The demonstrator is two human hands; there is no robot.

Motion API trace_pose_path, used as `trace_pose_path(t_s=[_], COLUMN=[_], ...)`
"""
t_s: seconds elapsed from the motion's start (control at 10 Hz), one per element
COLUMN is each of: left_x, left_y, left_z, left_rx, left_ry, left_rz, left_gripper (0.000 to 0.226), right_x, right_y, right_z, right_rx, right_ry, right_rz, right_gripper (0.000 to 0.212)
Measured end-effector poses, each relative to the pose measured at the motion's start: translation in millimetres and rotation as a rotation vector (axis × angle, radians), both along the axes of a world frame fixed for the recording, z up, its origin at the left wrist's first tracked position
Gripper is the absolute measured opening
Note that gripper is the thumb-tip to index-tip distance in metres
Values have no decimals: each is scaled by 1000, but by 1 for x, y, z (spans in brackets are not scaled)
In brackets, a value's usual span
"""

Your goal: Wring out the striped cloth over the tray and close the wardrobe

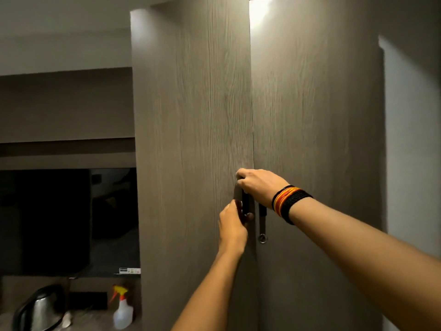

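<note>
A tall grey-brown wood-grain wardrobe fills the middle of the view, its left door [191, 115] and right door [310, 127] meeting at a narrow seam. My left hand [232, 225] grips the lower part of the dark vertical handle [245, 203] on the left door. My right hand [259, 187], with a black, orange and yellow wristband, holds the top of the same handle. A second dark handle [262, 223] with a metal ring hangs on the right door, untouched. The striped cloth and the tray are not in view.
A dark television screen [66, 220] hangs on the wall to the left. Below it a counter holds a steel kettle [39, 309], a white spray bottle [123, 309] with a yellow and orange trigger, and a small black box [88, 301]. A pale wall [410, 151] lies right of the wardrobe.
</note>
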State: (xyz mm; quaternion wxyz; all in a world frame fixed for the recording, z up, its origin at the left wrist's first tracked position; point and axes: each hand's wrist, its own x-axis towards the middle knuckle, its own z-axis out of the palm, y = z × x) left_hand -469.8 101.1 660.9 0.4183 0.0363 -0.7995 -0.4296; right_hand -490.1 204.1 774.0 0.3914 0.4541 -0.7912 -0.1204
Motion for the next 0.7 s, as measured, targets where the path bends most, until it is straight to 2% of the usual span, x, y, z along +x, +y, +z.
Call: trace_pose_path(t_s=[0.1,0.3,0.4,0.5,0.6,0.7], left_x=[-22,-52,-57,-57,-52,-38], left_y=[0,-6,-7,-10,-13,-15], left_z=[3,1,-1,-1,4,8], left_rx=[337,106,65,-62,-140,-361], left_ry=[-32,-31,-16,-9,-41,-34], left_rz=[-91,76,67,116,158,283], left_gripper=[21,15,15,20,11,16], right_x=[-18,-44,-56,-65,-69,-70], right_y=[-6,-15,-16,-17,-18,-10], right_z=[-3,-1,-4,-7,-13,-40], right_rx=[-57,-109,-126,-158,-202,-442], right_ry=[-34,-52,-46,-37,-3,7], right_rz=[-25,-52,-39,-4,20,38], right_gripper=[21,19,21,24,28,44])
